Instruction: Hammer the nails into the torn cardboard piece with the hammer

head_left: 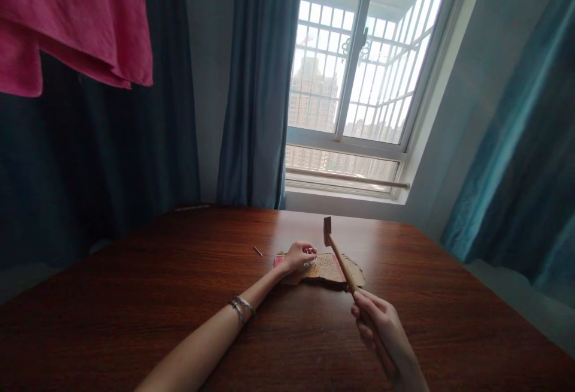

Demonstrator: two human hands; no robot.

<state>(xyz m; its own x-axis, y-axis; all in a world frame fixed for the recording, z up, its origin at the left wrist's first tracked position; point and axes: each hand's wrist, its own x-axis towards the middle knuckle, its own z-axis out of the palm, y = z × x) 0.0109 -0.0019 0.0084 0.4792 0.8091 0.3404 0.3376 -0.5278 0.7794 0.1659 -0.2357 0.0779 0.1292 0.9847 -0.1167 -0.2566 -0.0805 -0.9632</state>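
Observation:
My right hand (381,332) is wrapped round the wooden handle of a hammer (344,266), whose dark head points up and away above the table. My left hand (299,256) rests at the left part of a torn piece of cardboard (327,268) with a speckled face and pink-red edges. Its fingers are pinched together by small dark red spots, which may be nails of the fingers; whatever they hold is too small to make out. Left of that hand, a short thin stick-like piece (257,251) lies on the wood. The hammer's shaft passes in front of the cardboard's right part.
The brown wooden table (215,260) reaches back to the wall below a barred window (350,68). Dark blue curtains (256,80) hang on both sides. A pink cloth (81,20) hangs at the upper left. A pale rod (350,179) crosses the window's lower part.

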